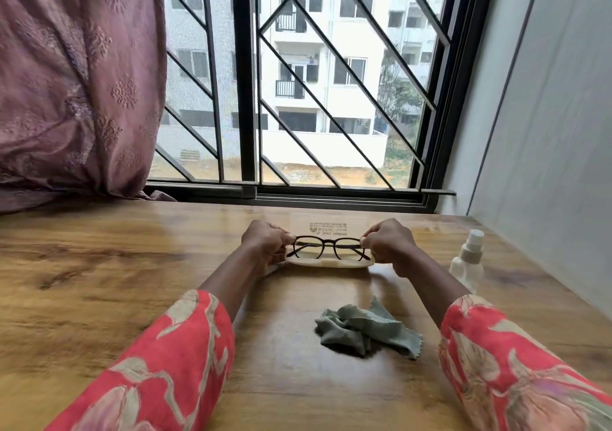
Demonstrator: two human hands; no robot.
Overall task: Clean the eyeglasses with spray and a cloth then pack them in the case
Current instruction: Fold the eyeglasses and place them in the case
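On the wooden table (99,265), I am watching the left hand (265,245) pinching one end of the dark-rimmed eyeglasses (328,248), which are hovering over the open cream oval case (331,262); the right hand (389,243) is pinching the other end. The crumpled grey-green cloth (364,329) is lying nearer; the clear spray bottle (468,258) is standing rightmost.

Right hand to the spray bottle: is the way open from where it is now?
Probably yes, once it lets go: the right hand pinches the eyeglasses, and nothing stands between it and the spray bottle.
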